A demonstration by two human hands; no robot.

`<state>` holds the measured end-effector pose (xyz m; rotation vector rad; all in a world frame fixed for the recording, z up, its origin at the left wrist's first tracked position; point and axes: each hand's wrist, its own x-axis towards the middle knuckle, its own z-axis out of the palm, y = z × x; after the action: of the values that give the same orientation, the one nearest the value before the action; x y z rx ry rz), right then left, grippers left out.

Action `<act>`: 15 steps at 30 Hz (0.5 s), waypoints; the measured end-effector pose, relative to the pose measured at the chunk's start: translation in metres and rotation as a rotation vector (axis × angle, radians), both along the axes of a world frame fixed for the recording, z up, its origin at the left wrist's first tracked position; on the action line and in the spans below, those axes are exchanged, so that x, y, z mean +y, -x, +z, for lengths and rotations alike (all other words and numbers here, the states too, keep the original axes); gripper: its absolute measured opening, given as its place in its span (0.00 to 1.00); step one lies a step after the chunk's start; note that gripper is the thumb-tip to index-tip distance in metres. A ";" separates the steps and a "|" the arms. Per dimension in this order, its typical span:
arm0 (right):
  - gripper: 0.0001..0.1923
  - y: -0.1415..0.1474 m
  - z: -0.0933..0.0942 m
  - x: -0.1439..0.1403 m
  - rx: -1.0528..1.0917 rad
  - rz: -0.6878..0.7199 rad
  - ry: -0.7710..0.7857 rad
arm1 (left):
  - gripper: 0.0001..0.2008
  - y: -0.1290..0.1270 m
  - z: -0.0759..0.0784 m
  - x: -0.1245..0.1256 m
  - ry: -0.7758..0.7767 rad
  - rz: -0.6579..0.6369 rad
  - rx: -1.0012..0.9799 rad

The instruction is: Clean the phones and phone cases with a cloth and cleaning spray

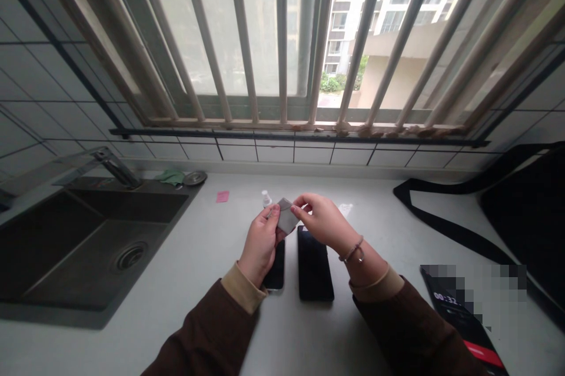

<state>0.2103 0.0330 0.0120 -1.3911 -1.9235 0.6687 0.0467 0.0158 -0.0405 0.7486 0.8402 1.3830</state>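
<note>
Grey cloth [286,217], two black phones [315,264], pink slip [222,196], dark sink [88,240], white counter [379,217], brown sleeves [212,335]

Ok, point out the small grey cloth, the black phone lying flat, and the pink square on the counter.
Small grey cloth [286,218], head view, middle of the fabric between both hands.
Black phone lying flat [315,270], head view, centre of its dark screen.
Pink square [222,196], head view, its middle.
</note>
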 end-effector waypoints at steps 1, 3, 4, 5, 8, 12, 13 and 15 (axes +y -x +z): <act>0.07 0.000 0.001 -0.001 0.002 -0.006 0.014 | 0.22 0.000 -0.001 0.000 -0.010 0.001 0.021; 0.09 0.000 0.003 -0.001 0.023 -0.001 0.067 | 0.22 0.000 -0.001 0.000 -0.029 -0.004 0.073; 0.10 0.000 0.004 -0.001 0.047 0.013 0.108 | 0.22 0.000 -0.001 0.000 -0.037 -0.009 0.103; 0.11 0.000 0.003 -0.001 0.077 0.032 0.154 | 0.22 0.000 0.000 -0.001 -0.043 -0.016 0.130; 0.12 -0.001 -0.001 0.001 0.159 0.067 0.219 | 0.22 -0.002 0.004 -0.002 -0.057 -0.036 0.174; 0.11 -0.002 -0.010 0.008 0.192 0.049 0.169 | 0.26 -0.001 0.004 -0.002 -0.065 -0.079 0.222; 0.11 -0.003 -0.012 0.010 0.196 0.024 0.152 | 0.28 0.001 0.003 -0.001 -0.067 -0.081 0.265; 0.10 -0.006 -0.016 0.014 0.189 -0.064 0.102 | 0.31 0.005 -0.001 0.000 -0.071 -0.054 0.390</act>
<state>0.2161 0.0469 -0.0040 -1.3921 -1.7111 0.8465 0.0418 0.0159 -0.0417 1.1101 1.0679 1.2408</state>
